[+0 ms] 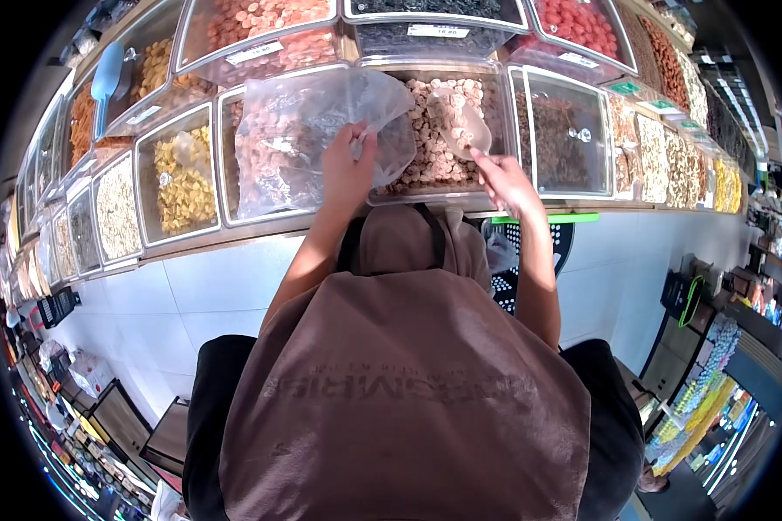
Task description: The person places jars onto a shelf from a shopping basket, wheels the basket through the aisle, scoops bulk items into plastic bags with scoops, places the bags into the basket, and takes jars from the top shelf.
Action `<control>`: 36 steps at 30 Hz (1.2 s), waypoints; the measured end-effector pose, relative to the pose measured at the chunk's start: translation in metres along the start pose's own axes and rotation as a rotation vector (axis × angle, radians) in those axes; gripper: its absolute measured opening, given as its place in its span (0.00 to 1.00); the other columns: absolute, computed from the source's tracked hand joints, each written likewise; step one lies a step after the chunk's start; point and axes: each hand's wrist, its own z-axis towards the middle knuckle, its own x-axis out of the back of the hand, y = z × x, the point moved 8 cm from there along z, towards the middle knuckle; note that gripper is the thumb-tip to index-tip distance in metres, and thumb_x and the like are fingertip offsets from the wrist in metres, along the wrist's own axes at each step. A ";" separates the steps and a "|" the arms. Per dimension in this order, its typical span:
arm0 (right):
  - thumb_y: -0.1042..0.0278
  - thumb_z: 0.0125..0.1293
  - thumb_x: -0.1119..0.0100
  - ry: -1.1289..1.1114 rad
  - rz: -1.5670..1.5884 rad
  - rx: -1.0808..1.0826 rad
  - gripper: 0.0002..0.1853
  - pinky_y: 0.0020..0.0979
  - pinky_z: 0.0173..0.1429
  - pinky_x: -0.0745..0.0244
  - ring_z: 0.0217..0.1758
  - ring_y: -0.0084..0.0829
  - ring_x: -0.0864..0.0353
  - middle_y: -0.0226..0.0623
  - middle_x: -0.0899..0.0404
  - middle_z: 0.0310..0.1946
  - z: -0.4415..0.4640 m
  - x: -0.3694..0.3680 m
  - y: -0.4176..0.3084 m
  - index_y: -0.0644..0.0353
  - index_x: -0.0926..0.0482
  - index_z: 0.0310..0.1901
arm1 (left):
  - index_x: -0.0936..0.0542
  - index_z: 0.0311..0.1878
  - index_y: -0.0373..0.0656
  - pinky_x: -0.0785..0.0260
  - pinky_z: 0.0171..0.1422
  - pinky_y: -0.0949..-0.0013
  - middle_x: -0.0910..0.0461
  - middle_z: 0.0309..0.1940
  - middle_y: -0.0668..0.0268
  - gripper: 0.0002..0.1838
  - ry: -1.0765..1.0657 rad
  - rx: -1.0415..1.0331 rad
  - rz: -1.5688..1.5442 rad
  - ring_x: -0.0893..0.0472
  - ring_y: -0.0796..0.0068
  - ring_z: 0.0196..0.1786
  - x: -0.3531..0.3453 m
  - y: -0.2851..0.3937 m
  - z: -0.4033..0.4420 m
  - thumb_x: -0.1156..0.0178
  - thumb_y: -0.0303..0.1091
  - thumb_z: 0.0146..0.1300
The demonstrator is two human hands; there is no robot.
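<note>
My left hand pinches the edge of a clear plastic bag, which spreads over the closed bin beside the open one. In my right hand is the handle of a pale scoop, with some pink pieces in it. The scoop is over the open bin of pinkish round pieces, near its right side. My fingers on both hands are closed around what they hold.
Lidded bins surround the open one, with yellow pieces to the left and a dark-filled bin to the right. A blue scoop stands at upper left. A black basket with a green handle is below the counter.
</note>
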 end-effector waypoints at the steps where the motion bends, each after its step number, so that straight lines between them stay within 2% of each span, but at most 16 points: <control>1: 0.42 0.74 0.45 -0.017 -0.002 -0.038 0.27 0.23 0.12 0.46 0.08 0.17 0.41 0.23 0.36 0.11 -0.010 -0.003 -0.002 0.57 0.29 0.25 | 0.24 0.41 0.37 0.28 0.45 0.66 0.18 0.39 0.54 0.11 -0.025 0.076 -0.017 0.19 0.63 0.40 0.004 -0.005 0.000 0.39 0.36 0.69; 5: 0.47 0.76 0.47 -0.119 -0.022 -0.027 0.24 0.24 0.16 0.44 0.11 0.16 0.38 0.22 0.35 0.13 -0.034 -0.025 -0.012 0.59 0.27 0.29 | 0.23 0.44 0.36 0.31 0.42 0.75 0.19 0.36 0.63 0.13 0.089 0.168 -0.275 0.24 0.79 0.36 0.019 -0.039 0.000 0.42 0.39 0.74; 9: 0.49 0.75 0.46 -0.215 -0.157 0.083 0.22 0.24 0.18 0.41 0.13 0.16 0.36 0.23 0.32 0.15 -0.050 -0.038 -0.047 0.61 0.24 0.31 | 0.24 0.45 0.35 0.31 0.45 0.77 0.16 0.41 0.63 0.15 0.078 0.275 -0.696 0.23 0.81 0.40 0.025 -0.012 -0.011 0.42 0.40 0.75; 11: 0.50 0.75 0.45 -0.280 -0.185 0.127 0.22 0.25 0.20 0.38 0.15 0.17 0.34 0.24 0.31 0.16 -0.048 -0.053 -0.062 0.63 0.23 0.32 | 0.26 0.43 0.36 0.29 0.58 0.68 0.17 0.52 0.55 0.12 0.150 0.190 -0.713 0.19 0.70 0.48 0.037 0.005 -0.010 0.42 0.38 0.74; 12: 0.52 0.73 0.44 -0.270 -0.303 0.264 0.20 0.32 0.25 0.32 0.19 0.25 0.28 0.32 0.27 0.18 -0.045 -0.065 -0.078 0.64 0.23 0.32 | 0.26 0.43 0.36 0.29 0.58 0.68 0.17 0.52 0.55 0.12 0.157 0.186 -0.711 0.19 0.70 0.48 0.043 0.015 -0.010 0.42 0.38 0.74; 13: 0.55 0.71 0.43 -0.260 -0.418 0.401 0.19 0.39 0.30 0.26 0.23 0.33 0.21 0.39 0.24 0.20 -0.044 -0.081 -0.093 0.65 0.22 0.32 | 0.26 0.44 0.36 0.29 0.61 0.66 0.20 0.58 0.52 0.11 0.153 -0.099 -0.325 0.20 0.65 0.55 0.059 0.050 -0.011 0.44 0.36 0.75; 14: 0.55 0.71 0.43 -0.270 -0.414 0.409 0.19 0.39 0.30 0.26 0.23 0.33 0.21 0.39 0.24 0.20 -0.043 -0.105 -0.100 0.65 0.22 0.32 | 0.26 0.45 0.35 0.30 0.64 0.64 0.23 0.64 0.49 0.10 0.140 -0.372 0.072 0.21 0.61 0.62 0.063 0.083 -0.018 0.45 0.34 0.75; 16: 0.64 0.68 0.43 -0.039 -0.586 0.884 0.11 0.43 0.34 0.26 0.27 0.45 0.20 0.39 0.21 0.24 -0.058 -0.147 -0.140 0.65 0.21 0.37 | 0.27 0.44 0.35 0.30 0.64 0.62 0.24 0.64 0.48 0.08 0.146 -0.452 0.143 0.22 0.56 0.62 0.066 0.106 -0.024 0.45 0.32 0.74; 17: 0.64 0.68 0.43 -0.052 -0.582 0.897 0.11 0.43 0.34 0.26 0.27 0.45 0.20 0.39 0.21 0.24 -0.055 -0.159 -0.139 0.65 0.21 0.37 | 0.27 0.43 0.36 0.31 0.64 0.59 0.25 0.65 0.47 0.06 0.148 -0.532 0.203 0.22 0.51 0.61 0.064 0.118 -0.031 0.45 0.30 0.73; 19: 0.66 0.64 0.43 -0.068 -0.233 1.308 0.10 0.48 0.40 0.23 0.35 0.53 0.17 0.46 0.16 0.31 -0.078 -0.171 -0.158 0.65 0.19 0.40 | 0.27 0.42 0.36 0.32 0.66 0.55 0.26 0.66 0.47 0.05 0.121 -0.398 0.067 0.24 0.46 0.63 0.069 0.111 -0.034 0.45 0.28 0.71; 21: 0.65 0.64 0.42 -0.071 -0.262 1.346 0.11 0.48 0.41 0.23 0.35 0.52 0.16 0.47 0.16 0.31 -0.092 -0.171 -0.180 0.64 0.18 0.41 | 0.27 0.42 0.36 0.32 0.65 0.55 0.25 0.65 0.46 0.06 0.147 -0.436 0.157 0.23 0.45 0.61 0.075 0.109 -0.036 0.44 0.29 0.71; 23: 0.60 0.65 0.42 -0.210 -0.905 0.647 0.12 0.47 0.43 0.22 0.40 0.50 0.15 0.46 0.15 0.33 -0.060 -0.182 -0.160 0.60 0.19 0.35 | 0.27 0.42 0.36 0.32 0.64 0.56 0.26 0.65 0.46 0.07 0.167 -0.411 0.179 0.24 0.46 0.62 0.078 0.094 -0.042 0.43 0.30 0.71; 27: 0.57 0.69 0.41 -0.067 -0.604 0.691 0.16 0.44 0.43 0.22 0.39 0.52 0.15 0.50 0.15 0.33 -0.044 -0.123 -0.123 0.62 0.18 0.47 | 0.26 0.42 0.35 0.35 0.67 0.49 0.29 0.66 0.44 0.07 0.079 -0.198 0.038 0.26 0.40 0.62 0.054 0.045 -0.043 0.40 0.28 0.65; 29: 0.54 0.71 0.42 -0.036 -0.546 0.492 0.19 0.45 0.45 0.23 0.43 0.53 0.15 0.53 0.15 0.35 -0.046 -0.087 -0.105 0.65 0.19 0.47 | 0.25 0.42 0.35 0.35 0.67 0.49 0.29 0.66 0.44 0.07 0.008 -0.115 -0.001 0.26 0.41 0.63 0.029 0.013 -0.039 0.40 0.28 0.65; 31: 0.54 0.71 0.42 -0.011 -0.823 0.358 0.20 0.47 0.53 0.25 0.48 0.56 0.17 0.58 0.16 0.41 -0.038 -0.054 -0.084 0.66 0.19 0.47 | 0.24 0.42 0.37 0.35 0.66 0.48 0.28 0.64 0.45 0.06 -0.088 -0.284 0.266 0.27 0.42 0.65 -0.006 -0.004 -0.027 0.41 0.28 0.64; 36: 0.52 0.70 0.42 0.199 -1.019 0.104 0.21 0.50 0.61 0.25 0.55 0.58 0.20 0.59 0.17 0.46 -0.038 0.005 -0.032 0.67 0.20 0.46 | 0.24 0.42 0.38 0.36 0.68 0.48 0.28 0.65 0.47 0.06 -0.162 -0.312 0.340 0.29 0.44 0.67 -0.033 -0.032 -0.013 0.41 0.28 0.63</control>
